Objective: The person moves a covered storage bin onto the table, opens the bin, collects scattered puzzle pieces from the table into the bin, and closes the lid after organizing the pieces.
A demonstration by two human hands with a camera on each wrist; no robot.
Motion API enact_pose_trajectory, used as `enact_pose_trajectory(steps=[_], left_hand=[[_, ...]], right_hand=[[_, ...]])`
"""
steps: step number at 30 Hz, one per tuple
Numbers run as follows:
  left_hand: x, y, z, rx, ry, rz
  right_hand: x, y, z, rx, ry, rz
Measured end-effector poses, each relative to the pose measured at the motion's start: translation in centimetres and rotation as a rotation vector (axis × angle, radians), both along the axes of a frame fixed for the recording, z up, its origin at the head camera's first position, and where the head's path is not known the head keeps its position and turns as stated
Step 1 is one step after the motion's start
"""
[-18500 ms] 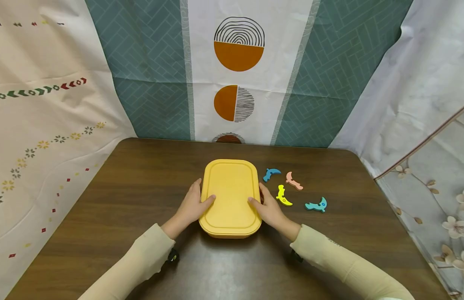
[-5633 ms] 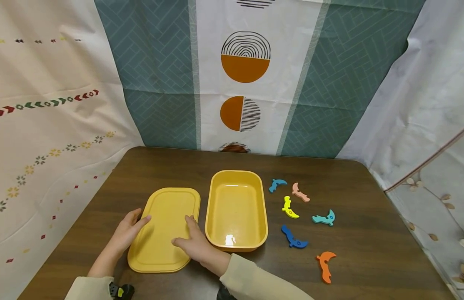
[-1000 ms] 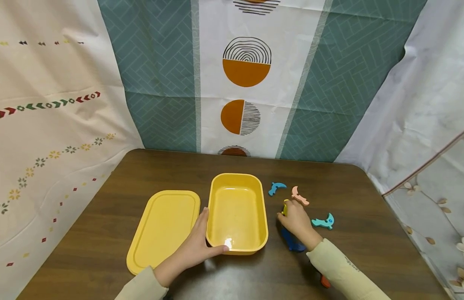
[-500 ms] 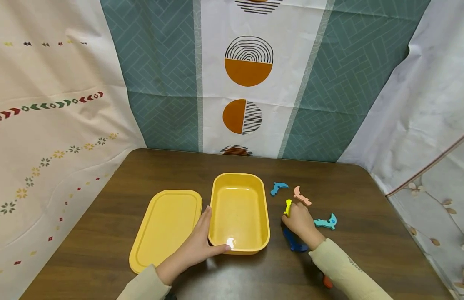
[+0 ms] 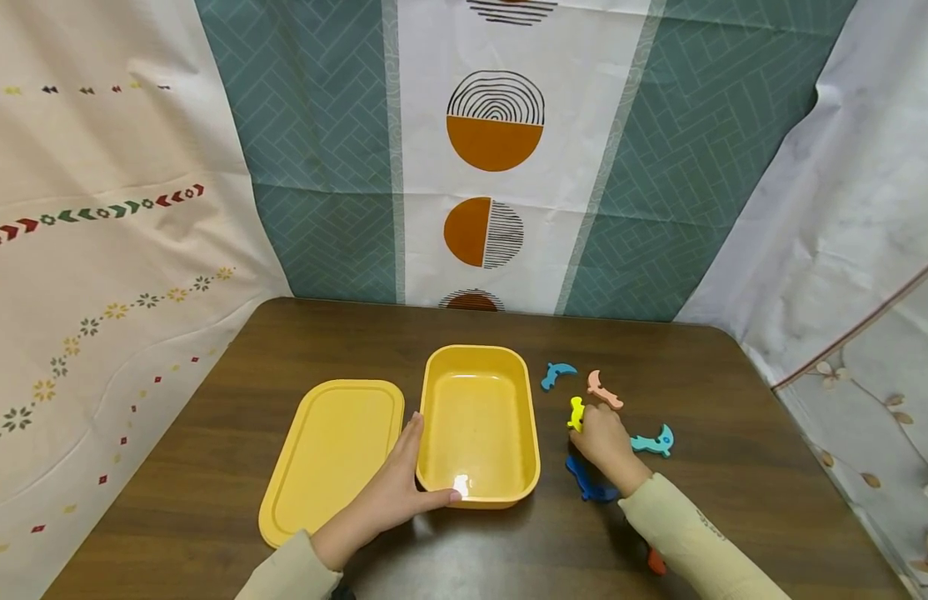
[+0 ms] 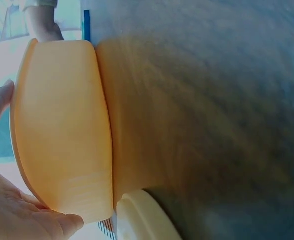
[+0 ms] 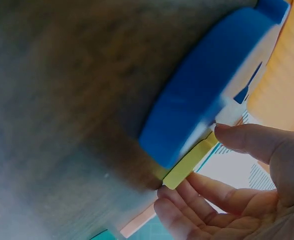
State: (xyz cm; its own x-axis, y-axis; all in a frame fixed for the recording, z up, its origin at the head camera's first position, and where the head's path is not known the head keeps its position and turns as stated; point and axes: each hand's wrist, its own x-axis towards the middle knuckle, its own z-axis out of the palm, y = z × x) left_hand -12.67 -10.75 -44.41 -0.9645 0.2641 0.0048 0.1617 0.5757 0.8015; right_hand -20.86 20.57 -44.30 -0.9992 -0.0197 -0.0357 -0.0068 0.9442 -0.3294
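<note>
My left hand (image 5: 389, 487) holds the near left corner of an open yellow plastic box (image 5: 475, 425), thumb on the near rim and fingers along the left side. The box stands upright on the table with nothing inside. To its right, my right hand (image 5: 605, 442) pinches a small yellow curved, bird-like piece (image 5: 576, 412). Part of that piece is covered by the hand. In the right wrist view, the thumb and fingers are at the edges of the yellow piece (image 7: 186, 165). A dark blue piece of similar shape (image 5: 587, 482) lies just nearer, below the right hand.
A yellow lid (image 5: 332, 454) lies flat left of the box. Light blue (image 5: 557, 375), pink (image 5: 605, 391) and teal (image 5: 654, 442) pieces lie around the right hand. An orange piece (image 5: 656, 561) is partly hidden under the right sleeve. Patterned cloths hang behind the brown table (image 5: 344, 325).
The lid came off the box and went to its left; dark blue and orange pieces appeared. Both hands left the lid. Over the last second the right hand shifted slightly, showing more yellow piece.
</note>
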Motion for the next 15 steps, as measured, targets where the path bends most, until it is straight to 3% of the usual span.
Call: enact_pose_trajectory(steps=[15], left_hand=[[-0.13,-0.23,0.08,-0.011,0.017,-0.018]], right_hand=[[0.25,-0.66,0.28,0.046,-0.011,0.029]])
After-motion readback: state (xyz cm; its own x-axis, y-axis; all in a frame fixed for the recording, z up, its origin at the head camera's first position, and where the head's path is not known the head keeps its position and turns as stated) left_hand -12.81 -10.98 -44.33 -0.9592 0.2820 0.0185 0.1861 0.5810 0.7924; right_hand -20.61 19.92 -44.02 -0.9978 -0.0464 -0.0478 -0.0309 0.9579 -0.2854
